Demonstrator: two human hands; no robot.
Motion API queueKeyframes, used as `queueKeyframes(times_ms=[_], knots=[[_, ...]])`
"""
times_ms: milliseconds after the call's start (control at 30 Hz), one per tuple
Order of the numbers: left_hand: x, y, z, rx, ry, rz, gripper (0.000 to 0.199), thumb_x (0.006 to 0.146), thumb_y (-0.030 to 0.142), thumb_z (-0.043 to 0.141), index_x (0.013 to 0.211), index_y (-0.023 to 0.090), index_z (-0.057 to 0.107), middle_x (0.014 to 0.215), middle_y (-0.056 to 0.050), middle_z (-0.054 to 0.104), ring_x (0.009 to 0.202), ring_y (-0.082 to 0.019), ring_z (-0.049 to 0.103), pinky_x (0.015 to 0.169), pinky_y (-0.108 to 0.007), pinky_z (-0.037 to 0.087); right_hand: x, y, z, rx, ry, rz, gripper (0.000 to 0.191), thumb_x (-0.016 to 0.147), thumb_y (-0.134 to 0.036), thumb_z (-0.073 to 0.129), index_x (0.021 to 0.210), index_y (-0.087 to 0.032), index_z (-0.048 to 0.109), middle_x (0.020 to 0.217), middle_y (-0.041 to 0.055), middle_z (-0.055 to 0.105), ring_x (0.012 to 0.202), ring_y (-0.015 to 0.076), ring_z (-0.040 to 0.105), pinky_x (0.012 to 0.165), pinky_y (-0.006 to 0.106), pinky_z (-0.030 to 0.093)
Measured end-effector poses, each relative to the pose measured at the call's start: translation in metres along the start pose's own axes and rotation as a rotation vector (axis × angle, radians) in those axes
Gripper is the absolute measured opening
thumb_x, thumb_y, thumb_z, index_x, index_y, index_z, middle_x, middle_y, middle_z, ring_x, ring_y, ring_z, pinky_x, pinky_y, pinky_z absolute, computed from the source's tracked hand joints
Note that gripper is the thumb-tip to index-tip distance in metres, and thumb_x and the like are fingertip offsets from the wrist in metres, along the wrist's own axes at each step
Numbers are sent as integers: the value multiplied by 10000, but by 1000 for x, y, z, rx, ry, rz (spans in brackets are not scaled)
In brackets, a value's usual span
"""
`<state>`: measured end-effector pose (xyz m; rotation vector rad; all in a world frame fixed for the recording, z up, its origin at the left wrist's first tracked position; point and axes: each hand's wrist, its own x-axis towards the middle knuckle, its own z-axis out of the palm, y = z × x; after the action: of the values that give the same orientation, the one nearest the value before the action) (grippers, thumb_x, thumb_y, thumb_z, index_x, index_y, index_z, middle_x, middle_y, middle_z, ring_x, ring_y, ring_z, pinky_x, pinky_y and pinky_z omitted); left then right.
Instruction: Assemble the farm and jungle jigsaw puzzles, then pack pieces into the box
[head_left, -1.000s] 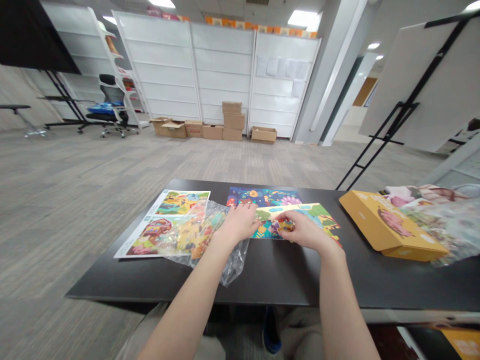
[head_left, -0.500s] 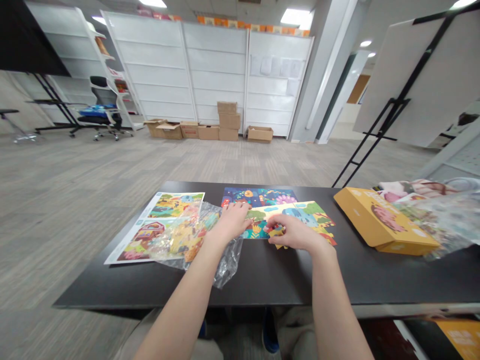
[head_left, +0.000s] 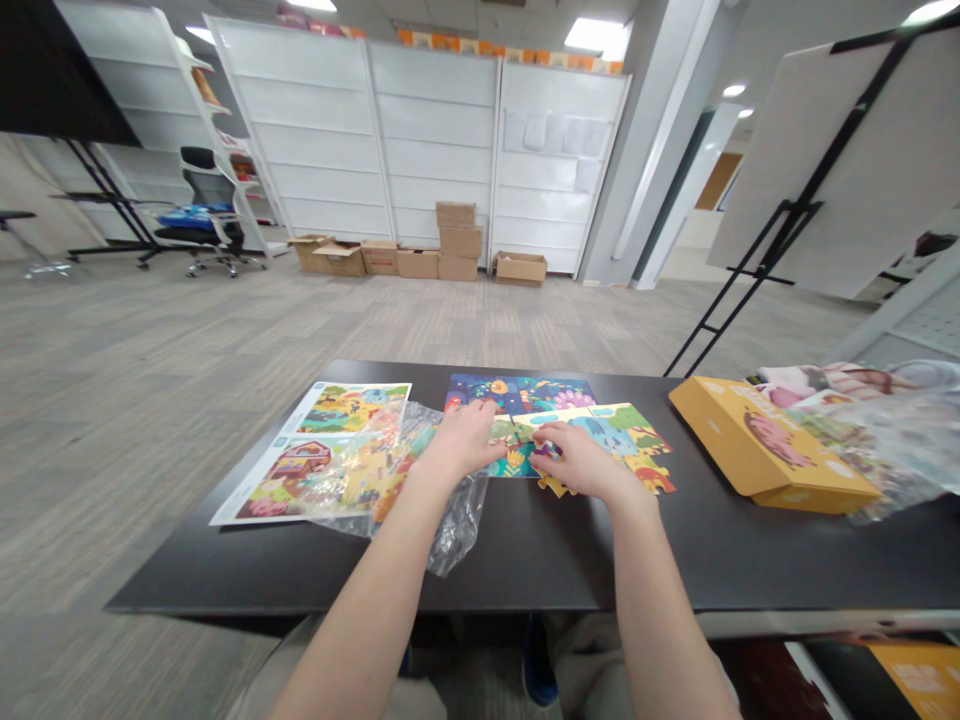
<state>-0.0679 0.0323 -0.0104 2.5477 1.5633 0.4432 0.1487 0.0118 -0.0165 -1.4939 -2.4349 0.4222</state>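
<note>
The left hand (head_left: 463, 440) lies palm down with its fingers loosely spread, resting on the jigsaw puzzle (head_left: 607, 435) and visibly holding nothing. The right hand (head_left: 581, 462) sits just beside it at 3 o'clock, its fingers and thumb drawn together over a small puzzle piece (head_left: 547, 450). That piece lies where the dark blue section (head_left: 517, 392) meets the green section (head_left: 622, 430). I cannot tell whether the hand has hold of it. Compared with the earlier frame, the right hand has slid toward the left hand, narrowing the gap between them, while the left hand sits about where it was. The puzzle lies on a dark table (head_left: 525, 570). At 9 o'clock from the hands, a clear plastic bag (head_left: 457, 525) of loose pieces partly covers a printed picture sheet (head_left: 289, 470). At 3 o'clock stands a yellow box (head_left: 765, 445), with a second clear bag (head_left: 877, 450) touching it.
</note>
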Motion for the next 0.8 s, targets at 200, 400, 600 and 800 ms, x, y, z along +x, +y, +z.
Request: queueKeyframes(times_ms=[200,400,600,800], knots=[[-5,14,-16,-21,52,20,429,859,438,611,1190,166,598,1147,-118,715,1081,-290,660,953,-376,467,-4,15,-6,81,136,150,315,942,-174,462,1173,-175,676,1214,127,703,1110,236,648,959,342,464],[-13,54,-20,-53,-21,176,528,842,567,619,1190,171,611,1059,-119,728,1023,-321,673,878,-406,499,-17,36,-19,127,167,380,249,930,-187,466,1030,-174,694,886,87,765,790,201,702,720,284,496],[-13,69,-5,-7,-67,202,621,821,588,652,1275,173,572,1097,-147,719,1072,-360,655,902,-446,494,-21,29,-17,211,37,360,201,934,-264,508,824,-204,664,721,45,742,651,183,687,618,265,489],[-8,53,-5,-50,-166,190,564,848,569,636,1253,180,586,1112,-134,724,1041,-325,678,844,-382,513,-21,13,-21,351,-71,344,177,943,-259,493,894,-198,652,705,35,739,618,174,693,609,265,501]])
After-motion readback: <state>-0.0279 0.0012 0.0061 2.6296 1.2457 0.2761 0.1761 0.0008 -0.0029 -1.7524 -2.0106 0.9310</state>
